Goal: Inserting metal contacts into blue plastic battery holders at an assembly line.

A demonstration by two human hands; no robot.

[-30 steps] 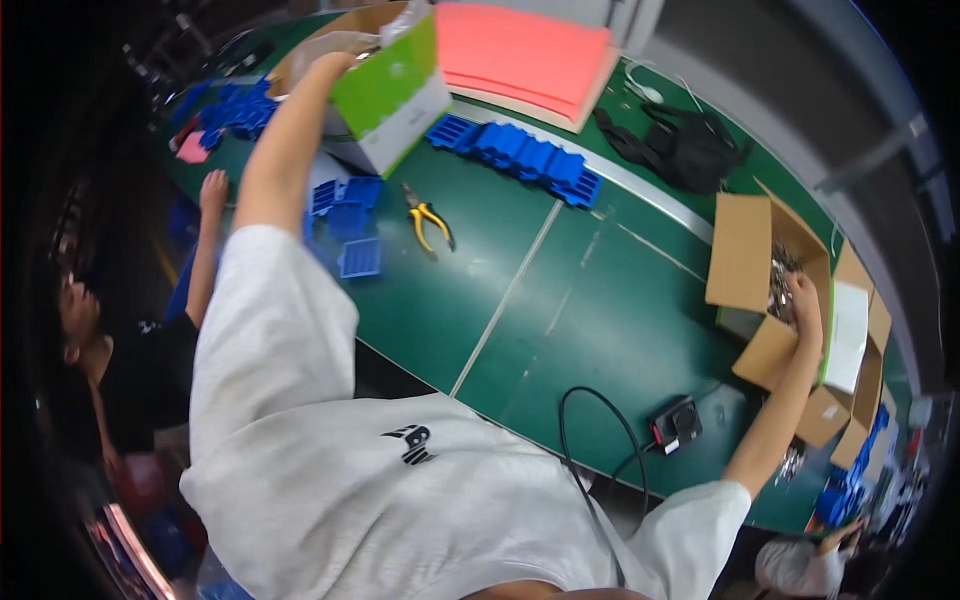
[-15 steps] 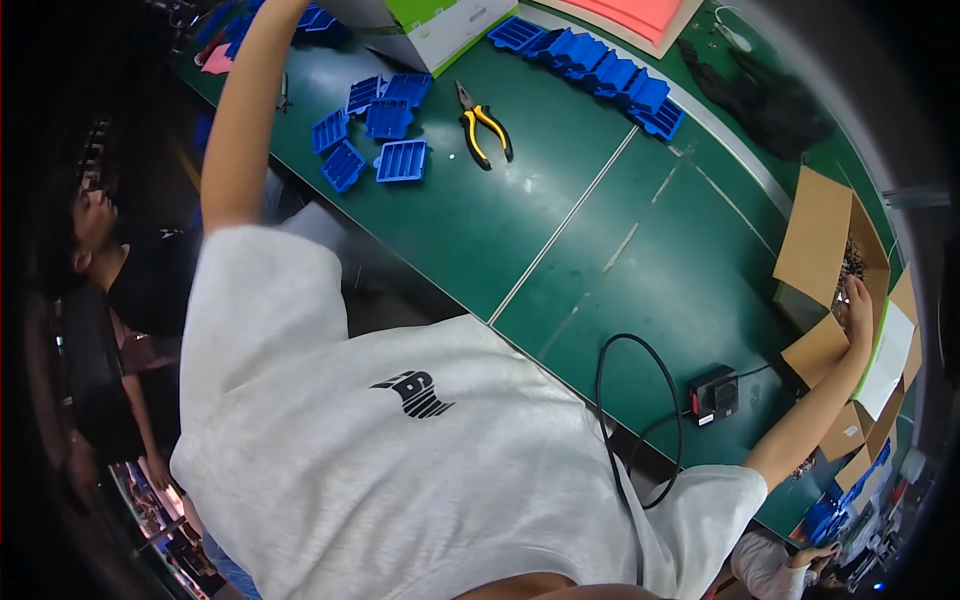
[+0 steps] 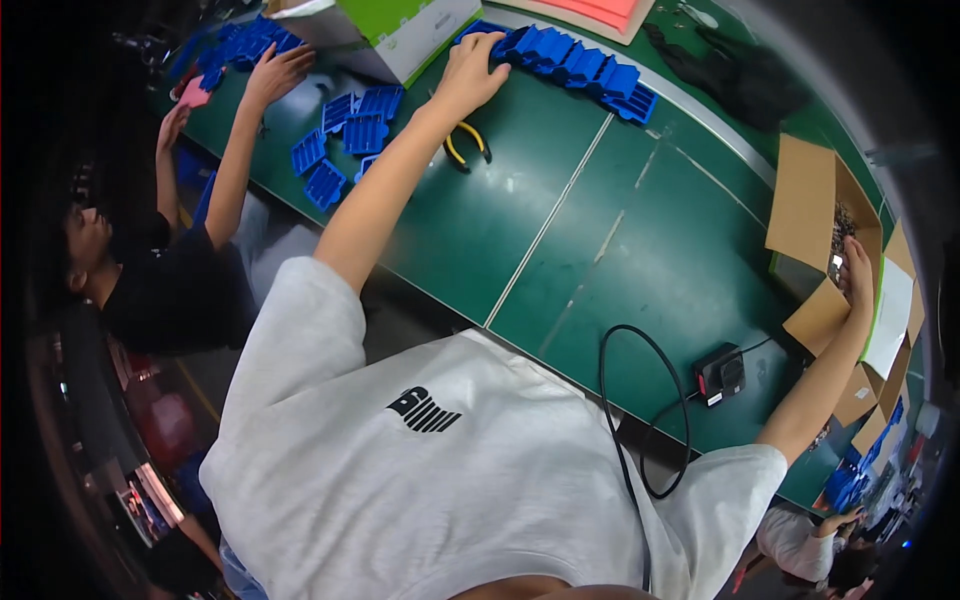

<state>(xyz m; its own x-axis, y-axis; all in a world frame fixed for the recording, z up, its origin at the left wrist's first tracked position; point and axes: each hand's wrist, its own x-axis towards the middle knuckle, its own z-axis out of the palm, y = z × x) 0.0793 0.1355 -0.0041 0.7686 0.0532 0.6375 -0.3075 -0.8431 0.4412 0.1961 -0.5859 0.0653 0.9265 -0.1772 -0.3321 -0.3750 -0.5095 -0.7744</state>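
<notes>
My left hand (image 3: 470, 78) reaches to the left end of a row of blue slotted plastic trays (image 3: 575, 62). Its fingers bend over the end tray (image 3: 466, 32) and hide much of it; the thumb lies to the right. My right hand (image 3: 856, 272) is inside an open cardboard box (image 3: 800, 205), by a heap of small dark metal parts (image 3: 843, 225). Its fingers are curled, and what they hold is too small to make out. My left forearm partly covers the yellow-and-black pliers (image 3: 482, 140).
Loose blue trays (image 3: 364, 134) lie left of my forearm, near a green-and-white box (image 3: 415, 35). A co-worker's hand (image 3: 280, 72) is beside more blue trays (image 3: 240, 45) at far left. A black device (image 3: 720, 375) with a looped cable sits at right.
My left hand has come into view from beyond the upper edge and moved right to the end tray. My right hand stays in the cardboard box. The co-worker's arms now show.
</notes>
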